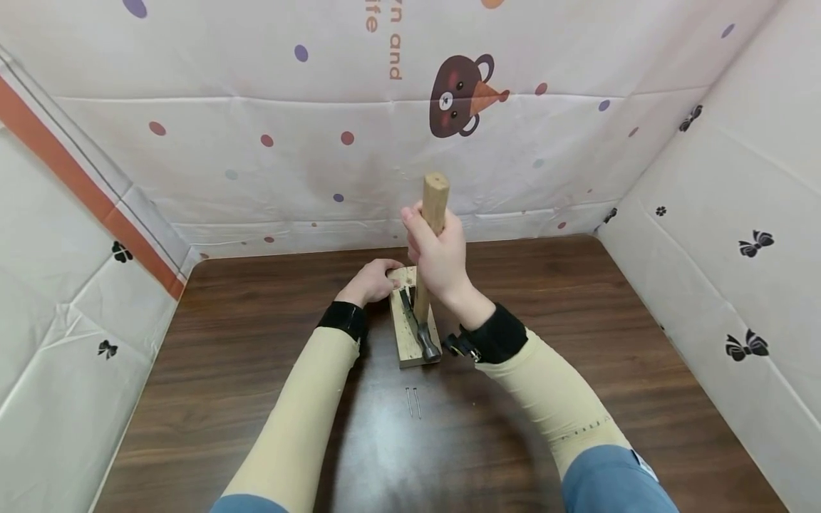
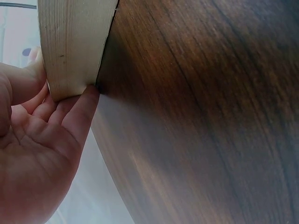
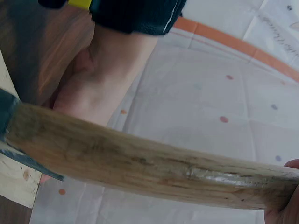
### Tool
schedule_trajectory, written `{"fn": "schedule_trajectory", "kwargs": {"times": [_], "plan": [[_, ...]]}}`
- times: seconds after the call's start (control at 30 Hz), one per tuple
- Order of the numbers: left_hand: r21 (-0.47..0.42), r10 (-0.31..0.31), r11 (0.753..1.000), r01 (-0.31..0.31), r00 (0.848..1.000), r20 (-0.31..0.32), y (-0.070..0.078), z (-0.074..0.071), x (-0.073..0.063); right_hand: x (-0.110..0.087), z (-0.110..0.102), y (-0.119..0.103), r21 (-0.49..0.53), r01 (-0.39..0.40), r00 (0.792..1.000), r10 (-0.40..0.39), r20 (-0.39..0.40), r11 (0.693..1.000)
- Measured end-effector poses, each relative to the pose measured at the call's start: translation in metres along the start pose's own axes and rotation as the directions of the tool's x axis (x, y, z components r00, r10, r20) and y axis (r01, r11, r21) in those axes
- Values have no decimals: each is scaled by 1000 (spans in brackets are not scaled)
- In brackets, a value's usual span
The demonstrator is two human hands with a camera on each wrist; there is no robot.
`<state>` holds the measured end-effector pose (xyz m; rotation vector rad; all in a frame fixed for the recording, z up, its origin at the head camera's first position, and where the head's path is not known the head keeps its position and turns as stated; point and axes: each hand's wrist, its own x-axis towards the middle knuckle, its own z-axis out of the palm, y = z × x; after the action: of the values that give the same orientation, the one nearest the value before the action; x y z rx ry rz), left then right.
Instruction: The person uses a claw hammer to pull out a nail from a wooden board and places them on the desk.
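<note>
My right hand [image 1: 442, 249] grips a claw hammer [image 1: 435, 203] by its wooden handle, which stands nearly upright. The dark hammer head [image 1: 428, 345] is down at the top of a pale wooden block [image 1: 405, 349], its claw towards the block's far end. Whether the claw has hold of anything cannot be seen. At that far end, my left hand [image 1: 370, 283] holds the block. From the left wrist view, the thumb and fingers of the left hand [image 2: 42, 144] clasp the block's end [image 2: 77, 51]. The handle [image 3: 140, 156] crosses the right wrist view.
Two loose nails [image 1: 413, 402] lie side by side on the dark wood-grain table [image 1: 256, 370], nearer to me than the block. A printed cloth wall [image 1: 288, 171] rises behind the table, and white sheets [image 1: 705, 235] stand at both sides.
</note>
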<state>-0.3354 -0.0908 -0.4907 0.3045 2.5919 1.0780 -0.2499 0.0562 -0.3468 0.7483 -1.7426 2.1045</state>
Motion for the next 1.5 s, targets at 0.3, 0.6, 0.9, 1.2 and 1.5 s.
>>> {"fn": "schedule_trajectory", "kwargs": {"times": [0.3, 0.6, 0.9, 1.2, 1.5], "plan": [[-9, 10, 1000, -11, 1000, -15, 1, -2, -4, -24, -12, -11, 109, 156, 988, -154, -30, 982], [20, 13, 1000, -13, 1000, -1, 0, -2, -4, -45, -18, -21, 101, 275, 961, -273, -41, 956], [24, 1, 1000, -2, 1000, 7, 3, -3, -4, -62, -20, -24, 239, 372, 927, -372, -45, 897], [-15, -13, 1000, 13, 1000, 14, 1, -3, -6, -64, -16, -24, 262, 412, 907, -421, -22, 873], [67, 97, 993, -101, 993, 71, -8, 3, -8, -64, -20, -26, 281, 379, 922, -387, -29, 881]]}}
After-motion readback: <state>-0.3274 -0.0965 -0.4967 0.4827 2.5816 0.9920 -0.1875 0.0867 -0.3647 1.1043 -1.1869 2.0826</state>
